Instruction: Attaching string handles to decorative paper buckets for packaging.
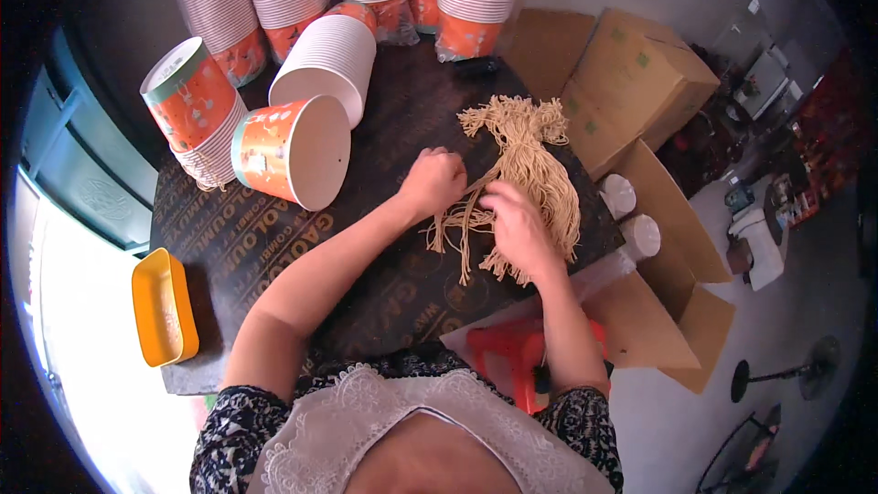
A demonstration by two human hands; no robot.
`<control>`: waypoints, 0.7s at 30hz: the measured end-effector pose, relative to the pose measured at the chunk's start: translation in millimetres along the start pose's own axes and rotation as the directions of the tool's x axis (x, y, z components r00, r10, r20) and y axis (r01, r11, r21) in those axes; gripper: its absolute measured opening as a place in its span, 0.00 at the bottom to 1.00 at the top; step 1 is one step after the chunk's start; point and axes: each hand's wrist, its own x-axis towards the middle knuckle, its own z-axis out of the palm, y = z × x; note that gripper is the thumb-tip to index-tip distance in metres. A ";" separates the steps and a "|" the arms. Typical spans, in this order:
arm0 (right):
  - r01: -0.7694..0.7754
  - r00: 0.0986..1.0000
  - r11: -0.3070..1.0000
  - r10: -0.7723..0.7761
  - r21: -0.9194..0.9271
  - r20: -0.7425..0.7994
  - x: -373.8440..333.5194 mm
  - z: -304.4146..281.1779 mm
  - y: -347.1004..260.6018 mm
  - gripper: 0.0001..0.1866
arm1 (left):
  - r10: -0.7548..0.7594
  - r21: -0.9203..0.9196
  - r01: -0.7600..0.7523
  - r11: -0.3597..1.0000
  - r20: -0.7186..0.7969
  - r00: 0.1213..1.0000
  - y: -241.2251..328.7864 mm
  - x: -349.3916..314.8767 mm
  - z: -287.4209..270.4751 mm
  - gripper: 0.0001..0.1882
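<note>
A thick bundle of beige cords (540, 160), gathered near its far end, lies fanned out on the dark table (402, 297). My left hand (434, 183) is closed in a fist at the left side of the bundle, with a few strands running into its fingers. Just right of it, my right hand (519, 227) rests over the near part of the bundle, its bent fingers closed on some strands. Loose cord ends hang out between and below both hands. The exact grip under the right palm is hidden.
Orange-and-white paper buckets (265, 154) lie and stand at the left, with bagged bucket stacks (476, 0) along the back. A yellow box (149, 306) sits at the left edge. Cardboard boxes (645, 82) and a red stool (512, 348) are beside the table.
</note>
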 end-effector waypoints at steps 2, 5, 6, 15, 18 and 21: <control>-0.030 0.999 0.994 0.026 -0.101 -0.041 16.5 -9.9 20.0 0.12 | -0.019 0.037 0.019 0.999 -0.002 1.000 14.2 12.3 15.9 0.09; -0.044 0.999 0.961 0.036 -0.275 -0.034 39.7 -7.9 54.5 0.15 | -0.063 0.115 0.067 0.991 -0.033 0.997 25.3 22.2 35.8 0.09; -0.053 0.999 0.946 0.053 -0.319 -0.010 44.6 -8.5 60.2 0.16 | -0.075 0.149 0.089 0.985 -0.096 0.993 26.2 22.5 42.0 0.09; -0.057 0.995 0.917 0.086 -0.394 0.057 36.9 9.0 82.2 0.23 | -0.025 0.157 0.053 0.986 -0.174 0.984 13.0 22.4 49.7 0.04; -0.065 0.995 0.919 0.087 -0.389 0.040 35.6 9.8 84.4 0.22 | 0.040 0.047 -0.041 0.998 0.009 0.999 17.2 17.0 34.7 0.04; -0.048 0.997 0.913 0.070 -0.404 0.041 34.7 9.5 85.4 0.22 | 0.015 0.137 -0.042 0.990 0.194 0.981 23.0 5.0 21.1 0.05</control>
